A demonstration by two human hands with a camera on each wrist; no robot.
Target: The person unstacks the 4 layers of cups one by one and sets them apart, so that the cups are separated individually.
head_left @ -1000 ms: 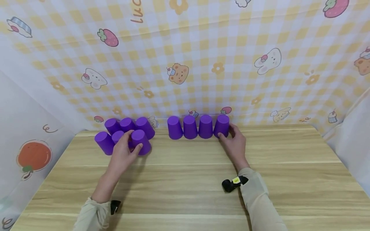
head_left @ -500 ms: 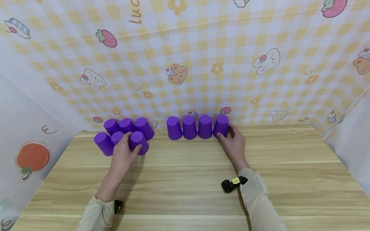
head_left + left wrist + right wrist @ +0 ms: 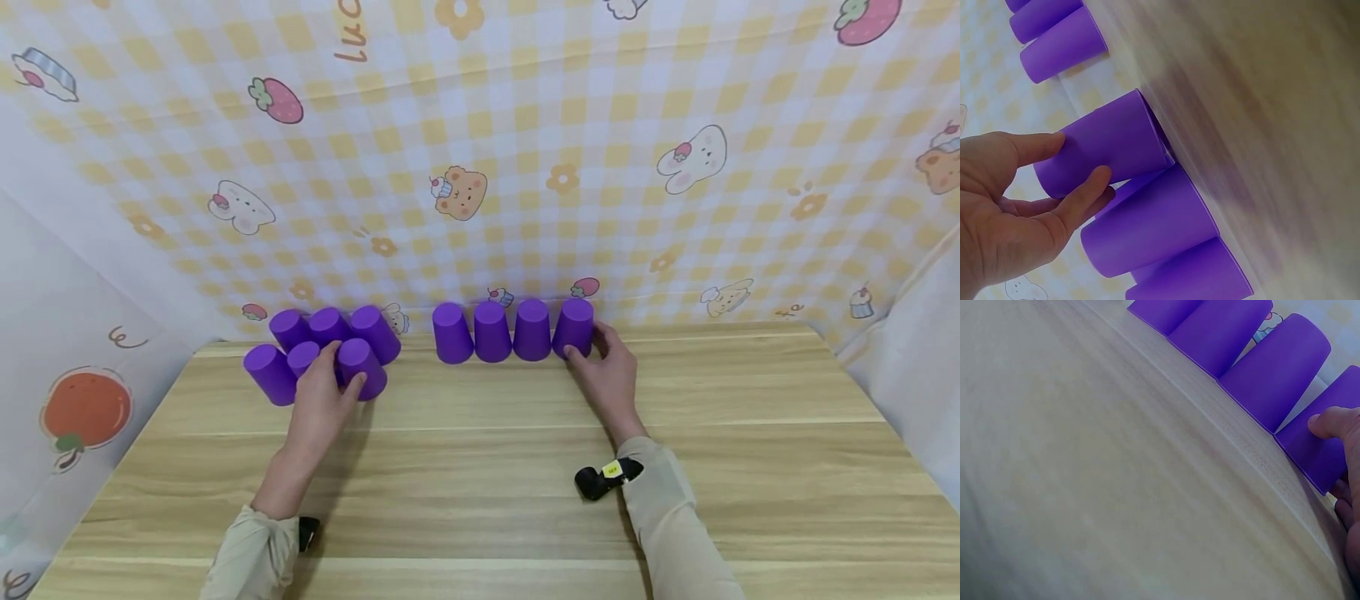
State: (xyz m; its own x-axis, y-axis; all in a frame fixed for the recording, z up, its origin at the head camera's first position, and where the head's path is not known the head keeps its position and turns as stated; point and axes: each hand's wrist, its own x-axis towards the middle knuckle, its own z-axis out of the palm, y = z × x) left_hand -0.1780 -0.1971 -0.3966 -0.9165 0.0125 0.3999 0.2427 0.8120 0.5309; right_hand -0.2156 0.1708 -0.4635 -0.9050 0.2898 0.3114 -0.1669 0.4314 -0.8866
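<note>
My left hand (image 3: 318,400) grips a purple cup (image 3: 363,371) at the front right of a cluster of upside-down purple cups. In the left wrist view, thumb and fingers sit on opposite sides of this cup (image 3: 1107,144). Its rim is slightly tilted and shows a narrow dark opening, close against a neighbouring cup (image 3: 1150,222). My right hand (image 3: 611,375) holds the rightmost cup (image 3: 573,329) of a straight row against the back, with its thumb on the near side. In the right wrist view that cup (image 3: 1316,447) touches the adjacent cup (image 3: 1275,372) at the base.
The rest of the row, such as a purple cup (image 3: 452,333), stands by the patterned cloth backdrop (image 3: 525,233). Several cups, among them the front left one (image 3: 272,375), surround the left hand. A gap of wooden table (image 3: 480,467) separates the cluster from the row.
My left hand has shifted its cup slightly left, closer to the neighbouring cups. The right hand stays on its cup, and the row looks unchanged.
</note>
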